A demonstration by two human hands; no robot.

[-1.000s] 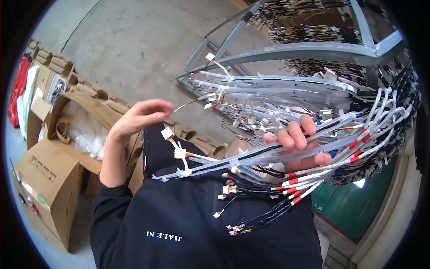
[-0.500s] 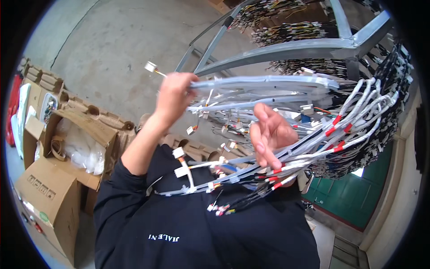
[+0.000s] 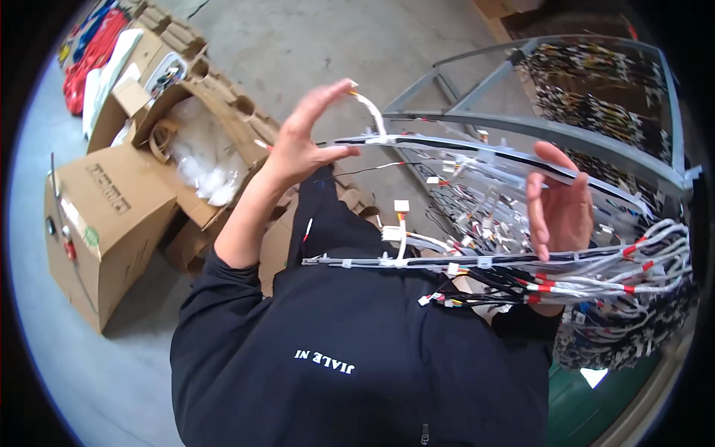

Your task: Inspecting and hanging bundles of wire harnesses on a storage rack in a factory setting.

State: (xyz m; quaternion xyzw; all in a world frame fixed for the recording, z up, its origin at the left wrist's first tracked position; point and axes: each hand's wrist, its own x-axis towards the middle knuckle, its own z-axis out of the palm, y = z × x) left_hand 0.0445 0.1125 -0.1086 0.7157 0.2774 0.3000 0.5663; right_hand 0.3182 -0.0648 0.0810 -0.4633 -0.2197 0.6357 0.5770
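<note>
1. Looking partway through, at a guess: showing the upper strip (image 3: 477, 150) strung out between both hands, running rightward toward the bunch.
2. Leaving plenty, by the look of it: seeing loads more wires (image 3: 585, 59) massed on the rack (image 3: 544, 130), and not seeing the upper strip set down anywhere yet.
3. Spreading the left hand (image 3: 311, 130) in a wide C at the strip's left end, with fingers and thumb well apart, right by the tip of a white branch (image 3: 371, 110). Not making out any pinch there.
4. Holding the right hand (image 3: 558, 205) loose and unclosed farther along, with the strip passing across the fingers. Not being able to tell about firm contact.
5. Also spotting a lower strip (image 3: 428, 261) crossing in front of the black jacket (image 3: 320, 328), with a square white plug (image 3: 401, 205) sticking up off it.
6. Seeing slim, whitish, plasticky stuff on both strips, bowing gently on the upper one, with a dark line running along.
7. Looping at the right: ropey white sleeves (image 3: 663, 242) with red bands (image 3: 630, 289), plus thin, floppy black wires (image 3: 491, 281).
8. Getting hard grey metal on the rack, and stiff cardboard on the box (image 3: 112, 197).
</note>
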